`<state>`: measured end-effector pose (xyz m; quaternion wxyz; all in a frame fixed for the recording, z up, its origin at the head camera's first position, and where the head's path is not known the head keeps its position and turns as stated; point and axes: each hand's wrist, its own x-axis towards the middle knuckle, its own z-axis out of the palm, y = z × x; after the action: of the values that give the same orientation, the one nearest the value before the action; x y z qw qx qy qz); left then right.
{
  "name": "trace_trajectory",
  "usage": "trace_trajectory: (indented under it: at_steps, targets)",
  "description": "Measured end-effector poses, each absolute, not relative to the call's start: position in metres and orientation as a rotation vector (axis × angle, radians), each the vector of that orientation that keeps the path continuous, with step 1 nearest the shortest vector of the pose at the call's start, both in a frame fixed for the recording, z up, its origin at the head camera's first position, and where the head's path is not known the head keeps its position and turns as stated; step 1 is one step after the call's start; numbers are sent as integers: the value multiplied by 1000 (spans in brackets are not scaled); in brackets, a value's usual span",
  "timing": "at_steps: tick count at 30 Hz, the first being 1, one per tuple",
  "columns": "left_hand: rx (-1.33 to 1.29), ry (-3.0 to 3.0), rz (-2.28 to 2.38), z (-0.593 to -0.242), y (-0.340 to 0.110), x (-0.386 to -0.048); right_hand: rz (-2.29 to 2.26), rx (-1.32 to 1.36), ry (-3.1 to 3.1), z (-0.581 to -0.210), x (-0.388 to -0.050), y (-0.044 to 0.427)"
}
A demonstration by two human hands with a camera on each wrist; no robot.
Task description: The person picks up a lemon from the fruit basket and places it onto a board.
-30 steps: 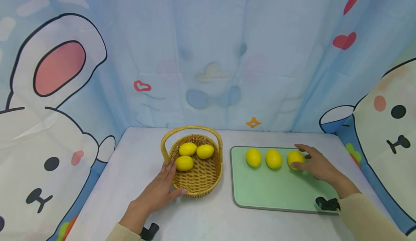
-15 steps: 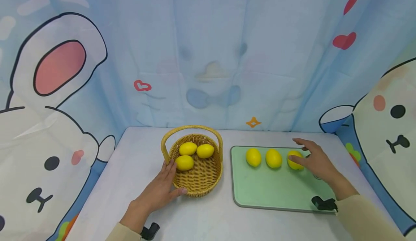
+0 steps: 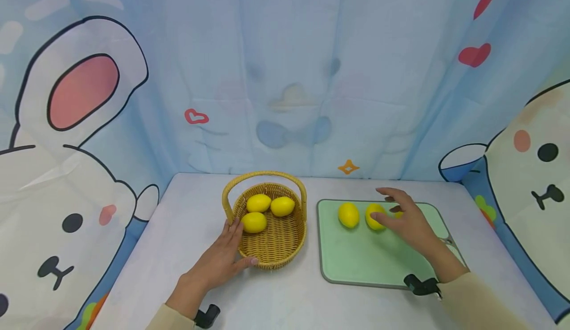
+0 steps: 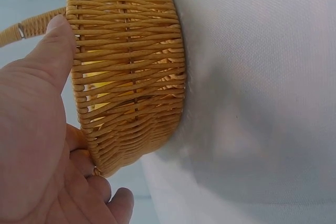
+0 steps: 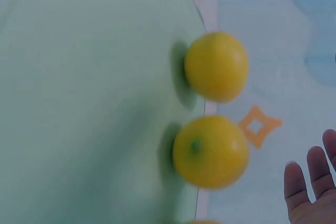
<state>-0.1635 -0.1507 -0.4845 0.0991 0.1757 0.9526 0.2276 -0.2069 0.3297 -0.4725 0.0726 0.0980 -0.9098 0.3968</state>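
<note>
In the head view my left hand (image 3: 220,257) rests against the left and front of a wicker basket (image 3: 276,243), its thumb touching the rim. Three lemons (image 3: 254,222) lie inside, beneath the arched handle (image 3: 263,173). The left wrist view shows that thumb at the rim of the woven wall (image 4: 131,51). My right hand (image 3: 411,225) hovers over a green tray (image 3: 352,265), thumb and fingers spread, holding nothing. Beneath it, the middle lemon (image 3: 373,216) is partly covered by the thumb. Another lemon (image 3: 349,214) lies to its left; the rightmost lemon (image 3: 399,214) is mostly hidden behind the hand.
A white cloth (image 3: 285,300) covers the table. Behind it hangs a blue curtain (image 3: 294,72) printed with cartoon animals. The tray stands to the right of the basket with a narrow strip of cloth between them.
My right hand has come off the rightmost lemon and moved left to above the middle one. The rightmost lemon remains on the tray. My left hand keeps its place at the basket.
</note>
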Motion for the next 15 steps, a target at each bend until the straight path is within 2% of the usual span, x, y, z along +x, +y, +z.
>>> trace_trajectory:
  at_steps: [7,15]
  targets:
    - [523,2812,685,-484,-151,-163,1246,384,-2665,-475,-202,291]
    - [524,2815,663,-485,-152,-164,1384,602,-2557,-475,-194,241]
